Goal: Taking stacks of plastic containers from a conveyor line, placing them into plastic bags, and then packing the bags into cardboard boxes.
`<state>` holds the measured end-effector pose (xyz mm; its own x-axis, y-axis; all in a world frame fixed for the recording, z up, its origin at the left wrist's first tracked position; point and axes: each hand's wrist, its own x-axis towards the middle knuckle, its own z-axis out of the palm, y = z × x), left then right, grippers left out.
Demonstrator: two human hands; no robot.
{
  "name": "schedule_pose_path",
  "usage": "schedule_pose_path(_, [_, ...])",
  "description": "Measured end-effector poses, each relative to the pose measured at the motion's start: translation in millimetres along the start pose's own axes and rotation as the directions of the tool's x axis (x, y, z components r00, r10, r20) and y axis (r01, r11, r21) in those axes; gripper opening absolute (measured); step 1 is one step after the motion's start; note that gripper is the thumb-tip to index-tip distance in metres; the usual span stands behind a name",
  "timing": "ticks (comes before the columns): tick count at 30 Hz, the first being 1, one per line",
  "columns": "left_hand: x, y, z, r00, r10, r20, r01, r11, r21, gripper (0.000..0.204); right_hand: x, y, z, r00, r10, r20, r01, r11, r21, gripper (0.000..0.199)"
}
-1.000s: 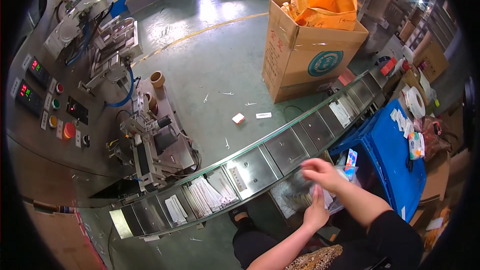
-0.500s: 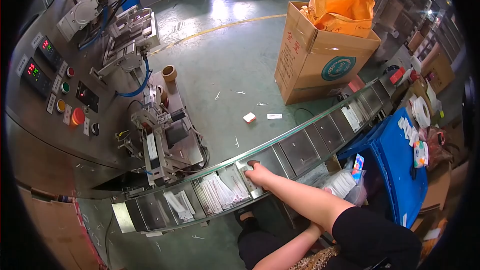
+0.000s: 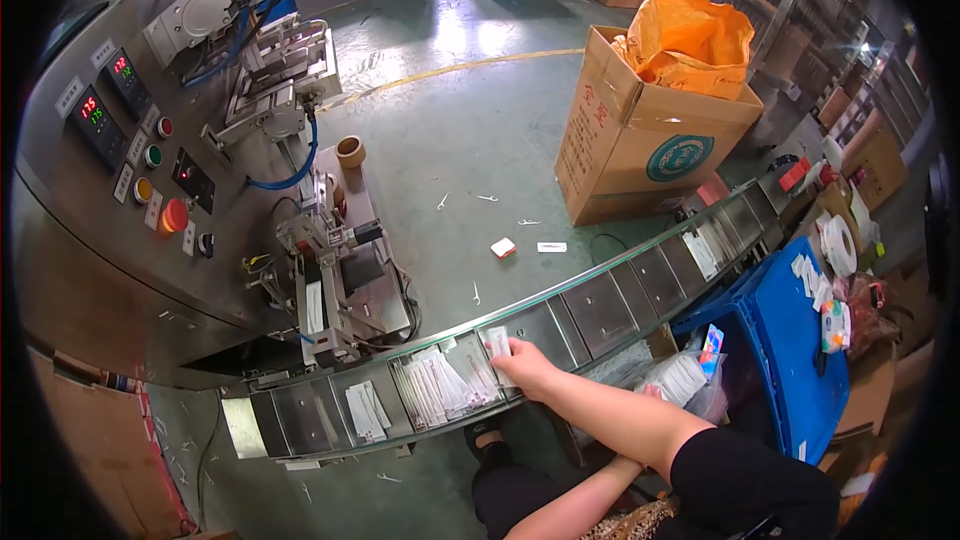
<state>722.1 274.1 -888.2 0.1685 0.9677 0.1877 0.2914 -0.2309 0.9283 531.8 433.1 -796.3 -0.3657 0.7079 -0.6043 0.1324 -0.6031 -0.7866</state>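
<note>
We pinch a slim white packet [image 3: 498,342] by its edge at the conveyor [image 3: 598,312], beside a loosely fanned row of similar packets [image 3: 432,388]; our white stack [image 3: 678,378] leans, tilted, against clear plastic [image 3: 711,398].

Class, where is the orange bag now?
In the head view, right of centre near the top: the orange bag pokes out of the tall cardboard box, beyond the conveyor.

Metal conveyor track [image 3: 598,312], divided into compartments, runs near left to far right. On it: small packet bunch [image 3: 367,412] at left, larger packet pile [image 3: 436,387] just right of that, third packet group [image 3: 702,254] toward far right end.
</note>
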Motion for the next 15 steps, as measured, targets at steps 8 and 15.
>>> schedule_pose_path(8, [6.7,34.8,-37.3,0.998,0.009,0.067,0.006,0.977,-0.212,0.055,-18.8,-1.3,46.0,0.979,-0.187,-0.079,0.175,0.975,-0.138,0.044])
schedule_pose_path(15, [-0.1,28.3,-42.1,0.997,0.049,0.065,-0.041,0.993,-0.111,0.063,1.2,-8.4,71.5,0.996,0.018,-0.092,-0.062,0.865,-0.498,0.107])
